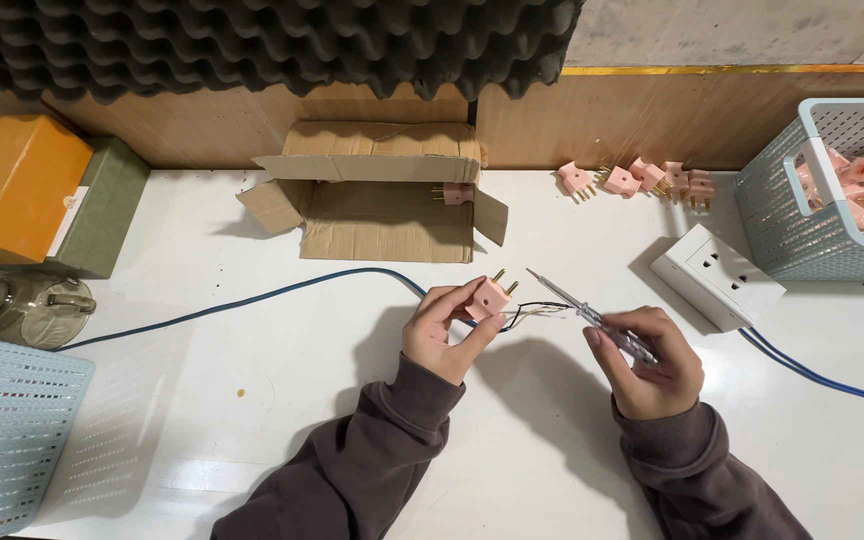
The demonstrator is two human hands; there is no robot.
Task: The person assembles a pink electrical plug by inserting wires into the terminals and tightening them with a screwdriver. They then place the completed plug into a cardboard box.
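Left hand (440, 330): closed around a pink plug (490, 297), thumb and fingers pinching its body; the brass prongs point up and away from the person.
Pink plug position: held above the white table (282, 400), near its middle, just in front of the cardboard box (382, 190).
Wires (537, 313): thin black and white strands run out of the plug toward the right hand; whether they touch the tool cannot be told.
Right hand (652, 365): closed on a screwdriver (592, 318) with a clear handle; the fingers wrap the handle, and the metal shaft points up and left, its tip near the plug prongs but apart from them.
Blue cable (252, 298): lies across the table from the left edge, curves up behind the left hand, and shows again at the right below the socket.
White socket block (717, 277): rests flat on the table, right of the screwdriver, just beside the basket.
Pale blue basket (802, 230): stands at the right edge, filled with pink plugs.
Loose plugs (642, 180): a row of pink plugs lies by the back wall, between box and basket.
Cardboard box: open, lying on its side, with one pink plug (457, 193) at its right flap.
Left side: orange box (12, 185) on a green box (107, 205), a glass jug (22, 305), and a pale blue perforated lid (7, 430).
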